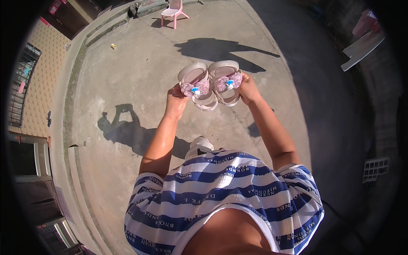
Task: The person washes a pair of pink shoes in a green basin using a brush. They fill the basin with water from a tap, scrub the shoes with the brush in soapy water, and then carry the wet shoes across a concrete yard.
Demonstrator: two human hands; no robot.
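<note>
Both my arms are stretched out, holding up a pair of small pale sandals with pink bows and blue-and-white ornaments. My left hand [177, 100] grips the outer side of the left sandal [195, 83], its fingers partly hidden behind the bow. The right sandal [225, 82] is in my right hand [249, 89], held by its outer edge near the bow. Side by side, the two sandals touch or nearly touch, with rounded toe ends away from me and glittery heel straps towards me. Their insides face the camera.
Sunlit concrete ground [153, 63] spreads below, bearing my shadow. A pink child's chair [172, 13] stands at the far side. Low concrete steps [105, 27] and a tiled wall [40, 79] lie to the left. A small yellowish object [113, 46] is on the ground.
</note>
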